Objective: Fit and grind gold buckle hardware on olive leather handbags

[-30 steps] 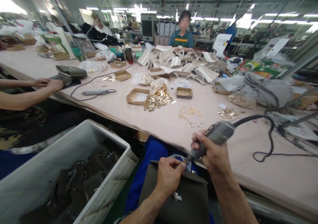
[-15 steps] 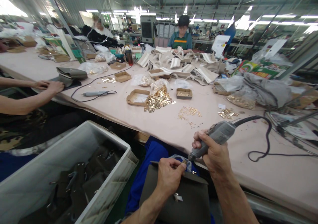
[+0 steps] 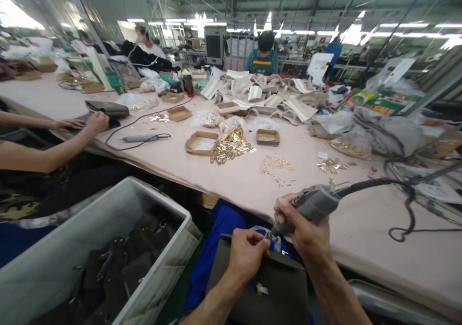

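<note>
My right hand [image 3: 308, 231] is wrapped round a grey electric screwdriver [image 3: 317, 204], which tilts down to the left. Its tip meets a small gold-coloured metal fitting [image 3: 267, 236] at the flap edge of a dark olive bag [image 3: 274, 298]. That fitting is pinched between the thumb and fingers of my left hand [image 3: 249, 254], which partly hide it. The bag lies across my lap, with a metal clasp [image 3: 261, 289] on its front. A second shiny fitting [image 3: 285, 252] sits farther right along the flap edge.
On the table [image 3: 162, 166] lie heaped gold fittings [image 3: 231, 151], scattered small screws [image 3: 276, 164], cardboard boxes [image 3: 202, 143] and another screwdriver [image 3: 139, 137]. A white crate [image 3: 159, 248] of dark bags stands at my left. A co-worker's arms [image 3: 61, 142] handle an olive piece; another person [image 3: 265, 58] sits opposite.
The screwdriver and my right hand have shifted slightly left, and its cable has swung. My left hand keeps its pinch. The left co-worker's hand has lifted to the olive piece.
</note>
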`<state>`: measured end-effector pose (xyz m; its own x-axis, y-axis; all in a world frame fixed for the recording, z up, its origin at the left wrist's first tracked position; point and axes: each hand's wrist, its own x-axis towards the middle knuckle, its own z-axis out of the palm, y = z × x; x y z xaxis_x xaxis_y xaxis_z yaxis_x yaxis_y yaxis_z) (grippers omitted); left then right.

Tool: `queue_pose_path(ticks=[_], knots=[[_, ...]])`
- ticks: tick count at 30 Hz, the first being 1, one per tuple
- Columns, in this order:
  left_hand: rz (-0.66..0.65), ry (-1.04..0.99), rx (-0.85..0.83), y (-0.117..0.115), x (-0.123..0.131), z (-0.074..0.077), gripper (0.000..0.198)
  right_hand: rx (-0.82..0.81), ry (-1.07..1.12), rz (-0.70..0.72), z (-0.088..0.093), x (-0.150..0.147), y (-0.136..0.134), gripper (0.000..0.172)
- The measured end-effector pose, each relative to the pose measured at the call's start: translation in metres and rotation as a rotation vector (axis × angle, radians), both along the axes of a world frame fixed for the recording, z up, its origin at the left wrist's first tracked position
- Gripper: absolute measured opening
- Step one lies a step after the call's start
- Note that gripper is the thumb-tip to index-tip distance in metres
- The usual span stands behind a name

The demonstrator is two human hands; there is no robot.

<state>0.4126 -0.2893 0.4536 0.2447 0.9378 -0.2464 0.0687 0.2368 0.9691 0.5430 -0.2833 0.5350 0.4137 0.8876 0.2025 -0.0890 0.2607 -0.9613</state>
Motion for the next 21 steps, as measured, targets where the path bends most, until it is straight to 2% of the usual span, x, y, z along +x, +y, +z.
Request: queue_pose_path(ticks=[2, 6, 9, 15, 21], knots=[[0.0, -0.047, -0.017, 0.0, 0.0, 0.0, 0.015, -0.012, -0.075, 0.031, 0.0, -0.001, -0.002, 0.02], [0.009, -0.118, -0.064, 0.0, 0.001, -0.001, 0.016, -0.044, -0.247, 0.196, 0.001, -0.006, -0.004, 0.02], [0.02, -0.137, -0.056, 0.0, 0.002, -0.001, 0.017, -0.04, -0.286, 0.276, 0.002, -0.011, -0.003, 0.019], [0.087, -0.19, -0.113, -0.002, 0.005, -0.005, 0.018, -0.052, -0.273, 0.309, -0.002, -0.012, 0.005, 0.028], [0.1, -0.202, -0.121, 0.001, 0.006, -0.017, 0.014, -0.047, -0.248, 0.312, -0.006, -0.005, 0.006, 0.027]])
